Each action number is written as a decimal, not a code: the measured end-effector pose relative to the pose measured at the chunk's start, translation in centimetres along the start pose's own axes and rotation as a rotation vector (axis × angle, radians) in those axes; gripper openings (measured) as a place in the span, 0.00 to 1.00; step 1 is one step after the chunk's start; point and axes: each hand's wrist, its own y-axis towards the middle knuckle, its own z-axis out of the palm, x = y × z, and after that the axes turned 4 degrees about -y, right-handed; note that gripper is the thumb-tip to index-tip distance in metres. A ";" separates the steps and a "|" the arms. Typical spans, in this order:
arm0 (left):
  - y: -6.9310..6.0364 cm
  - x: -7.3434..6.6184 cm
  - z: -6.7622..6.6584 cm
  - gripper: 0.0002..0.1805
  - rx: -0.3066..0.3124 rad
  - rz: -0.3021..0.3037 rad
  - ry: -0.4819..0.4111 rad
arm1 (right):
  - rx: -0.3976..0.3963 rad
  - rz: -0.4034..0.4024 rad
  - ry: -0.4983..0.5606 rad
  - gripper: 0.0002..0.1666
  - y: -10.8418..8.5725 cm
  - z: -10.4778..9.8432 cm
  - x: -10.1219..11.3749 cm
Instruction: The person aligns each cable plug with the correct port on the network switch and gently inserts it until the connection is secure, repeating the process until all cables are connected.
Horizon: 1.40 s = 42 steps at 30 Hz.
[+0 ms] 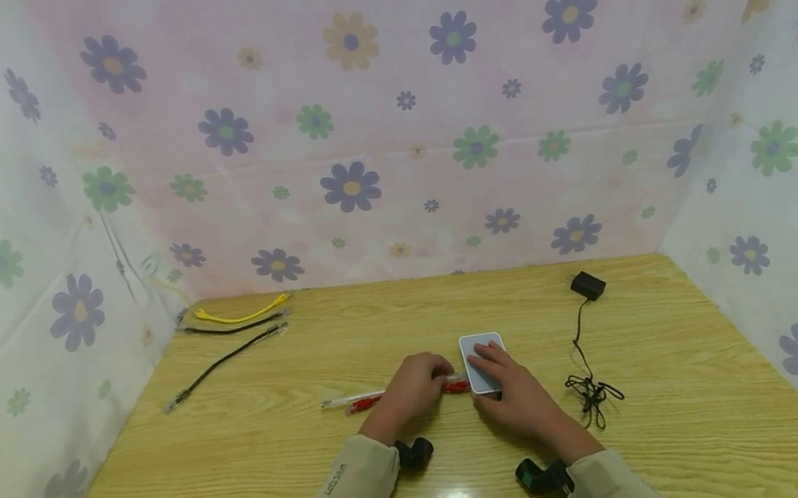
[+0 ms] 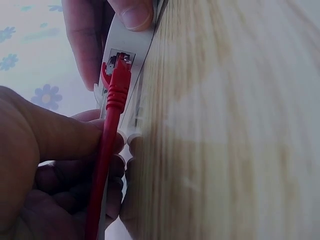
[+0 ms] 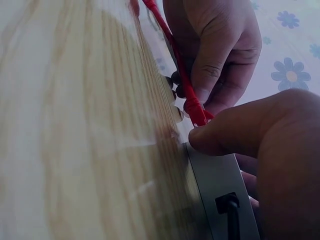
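Note:
A small white network switch box [image 1: 476, 345] lies on the table, gripped by my right hand [image 1: 523, 401] with the thumb at its near side and the fingers over its top. One plug of a red network cable [image 2: 107, 140] sits in a port on its left side. My left hand [image 1: 413, 388] is just left of the box and pinches a white network cable [image 1: 343, 401] beside the red one. Its plug end is mostly hidden behind the fingers and the red cable. In the right wrist view a black cord [image 3: 232, 217] enters the box's near side.
A black power adapter [image 1: 589, 285] lies at the back right, its thin cord bunched in a tangle [image 1: 594, 396] right of my right hand. At the back left are a yellow cable [image 1: 241, 316] and two black cables [image 1: 228, 359]. Flowered cloth [image 1: 382, 117] encloses the table.

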 end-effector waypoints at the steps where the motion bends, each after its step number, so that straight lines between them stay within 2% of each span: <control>1: 0.0 0.0 0.0 0.09 -0.001 0.003 0.001 | 0.000 0.000 0.001 0.35 0.0 0.0 0.0; 24: 0.3 0.0 -0.1 0.09 0.025 -0.009 -0.021 | -0.006 0.007 -0.008 0.35 0.2 0.1 0.0; 33: 0.6 0.0 0.1 0.08 0.015 -0.001 0.006 | -0.016 0.012 0.004 0.35 0.2 0.5 -0.3; 42: 0.6 0.1 0.2 0.08 0.007 -0.004 -0.008 | -0.017 0.004 -0.005 0.35 0.3 0.4 -0.4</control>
